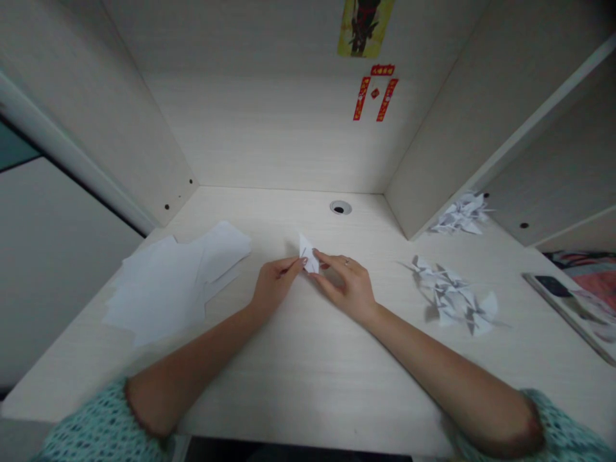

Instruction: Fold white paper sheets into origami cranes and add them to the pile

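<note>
Item: folded white paper [308, 255], at mid-desk, pinched at its lower edge. Left hand [274, 285]: grasping it between fingertips. Right hand [344, 285], ringed: grasping it likewise. Desk [298, 378] also bore, leftward, loose sheets [158, 289]; rightward, folded paper heap [452, 298] and, against the wall, second heap [459, 213].
</note>
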Available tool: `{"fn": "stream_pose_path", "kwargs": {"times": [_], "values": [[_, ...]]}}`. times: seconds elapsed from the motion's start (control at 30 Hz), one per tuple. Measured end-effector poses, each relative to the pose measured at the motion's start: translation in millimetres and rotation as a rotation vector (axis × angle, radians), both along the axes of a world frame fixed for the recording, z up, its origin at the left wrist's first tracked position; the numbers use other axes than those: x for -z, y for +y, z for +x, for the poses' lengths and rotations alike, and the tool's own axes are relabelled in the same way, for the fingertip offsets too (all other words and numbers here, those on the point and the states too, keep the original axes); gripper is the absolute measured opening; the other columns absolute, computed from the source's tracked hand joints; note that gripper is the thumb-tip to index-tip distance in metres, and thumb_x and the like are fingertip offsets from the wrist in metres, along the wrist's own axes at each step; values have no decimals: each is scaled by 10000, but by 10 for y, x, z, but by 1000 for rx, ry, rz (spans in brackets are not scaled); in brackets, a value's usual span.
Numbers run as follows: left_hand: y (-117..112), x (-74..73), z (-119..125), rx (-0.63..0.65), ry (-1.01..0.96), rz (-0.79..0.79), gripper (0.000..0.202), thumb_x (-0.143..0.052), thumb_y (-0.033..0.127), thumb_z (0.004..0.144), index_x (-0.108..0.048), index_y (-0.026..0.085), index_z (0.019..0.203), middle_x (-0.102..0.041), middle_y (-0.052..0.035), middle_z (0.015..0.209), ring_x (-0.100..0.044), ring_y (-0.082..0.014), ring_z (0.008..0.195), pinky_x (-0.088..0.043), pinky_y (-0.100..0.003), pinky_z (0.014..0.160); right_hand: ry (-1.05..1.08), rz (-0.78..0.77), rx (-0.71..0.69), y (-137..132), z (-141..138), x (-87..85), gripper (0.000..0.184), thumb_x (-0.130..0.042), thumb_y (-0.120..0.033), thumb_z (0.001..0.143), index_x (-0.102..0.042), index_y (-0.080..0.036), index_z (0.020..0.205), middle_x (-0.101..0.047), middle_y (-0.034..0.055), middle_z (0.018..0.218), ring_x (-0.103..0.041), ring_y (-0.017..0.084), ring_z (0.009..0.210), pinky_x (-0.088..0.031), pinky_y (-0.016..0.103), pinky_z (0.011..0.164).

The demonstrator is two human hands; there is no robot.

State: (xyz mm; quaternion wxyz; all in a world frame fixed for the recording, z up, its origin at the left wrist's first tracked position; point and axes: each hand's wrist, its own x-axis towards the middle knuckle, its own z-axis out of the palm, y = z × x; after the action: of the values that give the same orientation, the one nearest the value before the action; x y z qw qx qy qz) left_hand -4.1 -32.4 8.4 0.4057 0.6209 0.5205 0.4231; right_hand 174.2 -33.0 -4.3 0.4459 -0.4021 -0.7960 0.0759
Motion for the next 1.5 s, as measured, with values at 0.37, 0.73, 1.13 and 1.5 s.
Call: {"fn": "stream_pose_path", "kwargs": {"times": [0.37,0.73,1.13,1.5], "values": [[41,-9,20,-13,-93,-82,402,-577,516,777,-617,161,594,-551,18,553,-496,-133,601,-383,-241,609,-144,57,13,-51,-25,-42,399,-520,-220,866,-529,-208,1265,-713,70,1008,-664,195,858,-516,335,784],[52,0,5,6,-94,-91,380,-582,498,777,-672,153,647,-606,1,591,-528,-144,614,-386,-253,612,112,-216,-72,-8,-6,-21,307,-484,-164,837,-632,-221,1100,-711,33,924,-638,147,740,-501,276,721],[79,54,-15,-8,-185,-100,384,-571,535,777,-728,184,763,-705,-42,728,-601,-172,694,-461,-268,664,191,-161,-136,4,-8,-15,276,-509,-153,842,-698,-254,1015,-670,54,966,-621,170,883,-509,322,792],[67,25,8,-41,-240,-91,352,-595,470,779,-652,153,636,-626,-5,603,-544,-133,594,-435,-248,596,-116,65,-193,-23,-10,-69,359,-485,-66,803,-714,-294,961,-480,57,1360,-465,248,1176,-469,464,910]]}}
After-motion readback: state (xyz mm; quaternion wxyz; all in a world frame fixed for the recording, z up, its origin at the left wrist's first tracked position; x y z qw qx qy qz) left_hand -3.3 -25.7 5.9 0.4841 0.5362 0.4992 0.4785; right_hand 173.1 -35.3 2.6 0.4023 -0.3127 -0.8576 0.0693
